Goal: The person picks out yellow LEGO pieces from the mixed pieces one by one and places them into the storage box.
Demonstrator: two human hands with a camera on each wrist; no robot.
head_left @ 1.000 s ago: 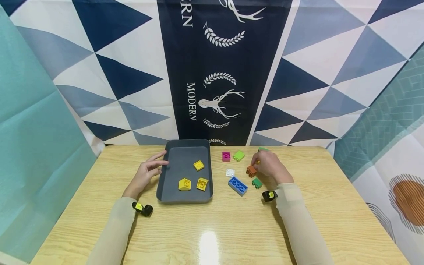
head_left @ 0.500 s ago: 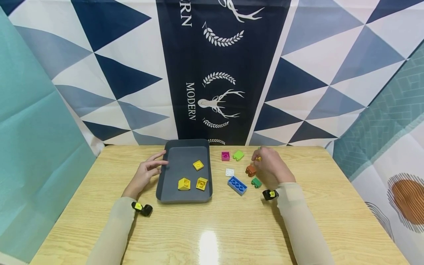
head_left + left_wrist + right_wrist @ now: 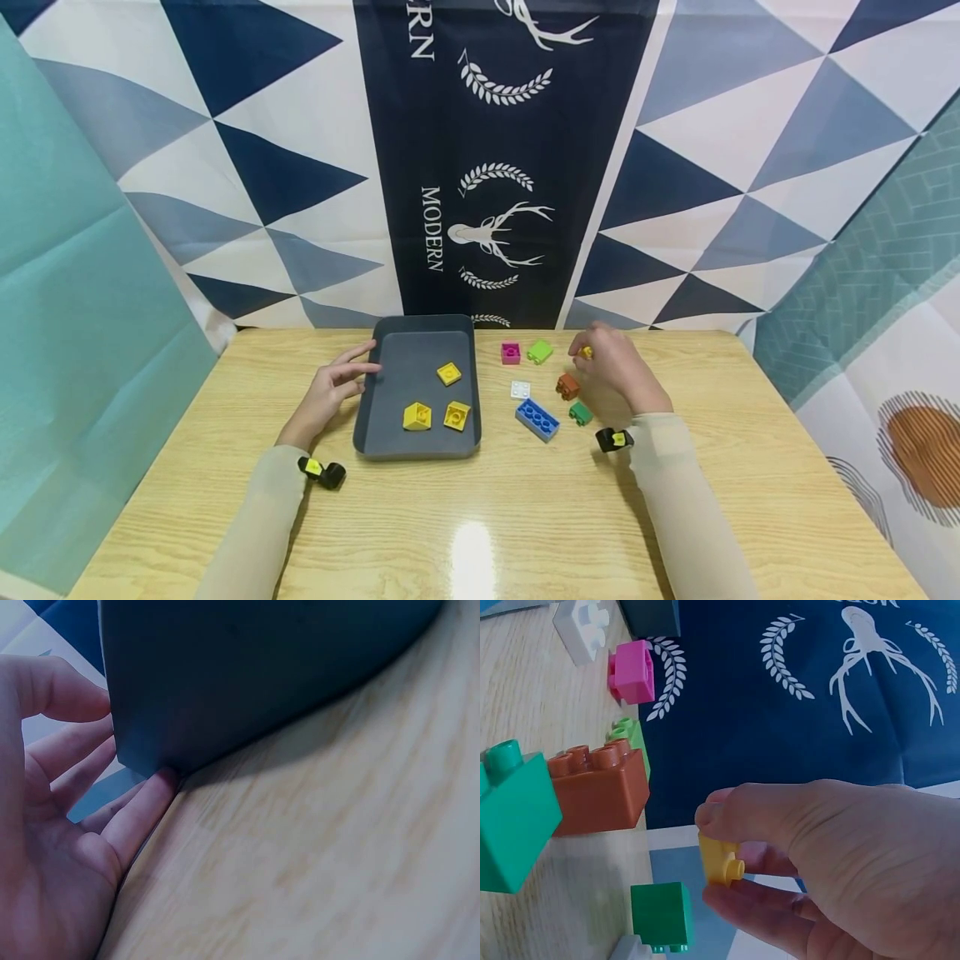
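In the head view, my right hand [image 3: 611, 358] is raised over the back right of the table and pinches a small yellow toy brick [image 3: 720, 859] between thumb and fingers. Its stud shows in the right wrist view. My left hand [image 3: 330, 396] is at the left side of a dark grey tray [image 3: 367, 429], with fairly straight fingers touching its edge. Inside the tray lie three yellow bricks: a square one [image 3: 449, 374], a sloped one [image 3: 417, 417] and another [image 3: 457, 416].
Right of the tray are magenta [image 3: 511, 353], lime [image 3: 540, 352], white [image 3: 521, 390], blue [image 3: 537, 420], brown [image 3: 567, 386] and green [image 3: 580, 413] bricks. Another green brick [image 3: 660, 915] shows in the right wrist view. A patterned cloth [image 3: 480, 167] hangs behind the table.
My right hand has moved slightly back with the yellow brick between its fingers, away from the brown brick. The left hand, the tray and the bricks inside it stay put.
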